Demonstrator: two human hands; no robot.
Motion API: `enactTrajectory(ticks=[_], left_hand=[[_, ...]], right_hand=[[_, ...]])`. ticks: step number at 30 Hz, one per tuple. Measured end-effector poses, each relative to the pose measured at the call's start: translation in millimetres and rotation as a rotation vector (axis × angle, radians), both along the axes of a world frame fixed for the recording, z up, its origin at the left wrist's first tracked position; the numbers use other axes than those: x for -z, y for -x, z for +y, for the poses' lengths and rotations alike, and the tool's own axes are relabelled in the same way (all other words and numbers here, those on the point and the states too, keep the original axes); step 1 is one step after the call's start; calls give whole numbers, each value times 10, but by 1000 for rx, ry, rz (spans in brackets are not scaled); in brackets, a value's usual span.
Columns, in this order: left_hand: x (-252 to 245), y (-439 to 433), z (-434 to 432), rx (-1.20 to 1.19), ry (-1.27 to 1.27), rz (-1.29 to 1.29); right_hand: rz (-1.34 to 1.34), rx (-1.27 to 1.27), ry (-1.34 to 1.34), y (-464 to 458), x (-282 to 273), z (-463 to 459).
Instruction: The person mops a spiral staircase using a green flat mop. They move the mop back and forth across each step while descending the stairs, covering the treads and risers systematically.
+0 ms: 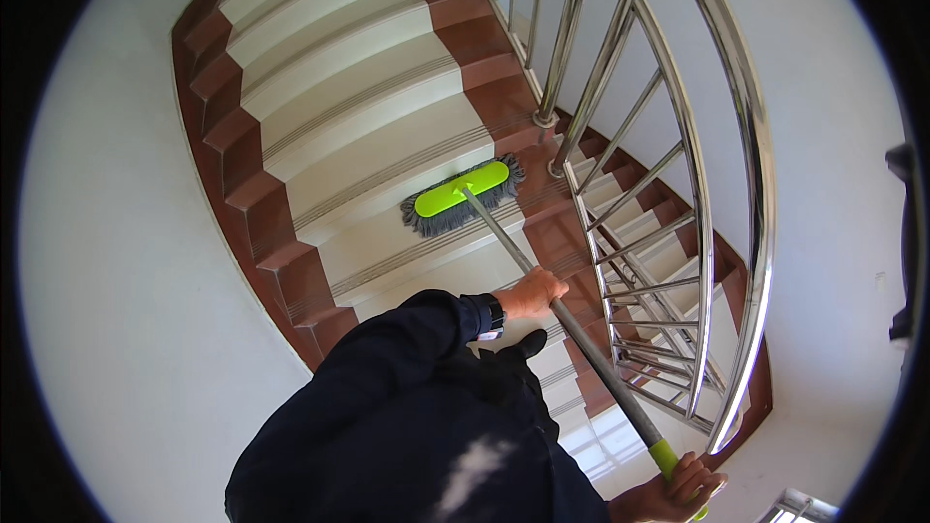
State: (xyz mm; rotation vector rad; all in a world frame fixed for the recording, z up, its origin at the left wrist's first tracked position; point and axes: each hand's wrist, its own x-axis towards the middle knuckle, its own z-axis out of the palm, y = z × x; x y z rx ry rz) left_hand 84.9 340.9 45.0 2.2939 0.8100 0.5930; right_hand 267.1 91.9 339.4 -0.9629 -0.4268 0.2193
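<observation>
A dust mop with a lime-green plate and a grey fringe rests on a stair tread, close to the riser above it. Its grey pole slants down to the right, past my body. Partway along the pole, my left hand is wrapped around it, with a dark band on the wrist. Lower down, my right hand grips the green end of the handle. The front of a dark shoe shows on a step below the mop head.
Cream treads with grooved edges and red-brown borders climb ahead. A shiny metal railing curves along the right, close to the pole. Beyond it another flight is visible. A white wall bounds the left.
</observation>
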Motion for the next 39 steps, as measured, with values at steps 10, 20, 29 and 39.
enactTrajectory(ticks=[10,20,29,39], left_hand=[[-40,-289,-484,147,73,-13],[130,830,-636,-90,96,35],[81,1573,-873,-137,242,45],[-236,874,-946,-20,385,-65]], right_hand=[[-289,90,-89,-407,-316,-519],[19,-738,-198,-619,39,242],[20,-455,46,-116,265,179],[-48,-598,-180,-669,-294,-61]])
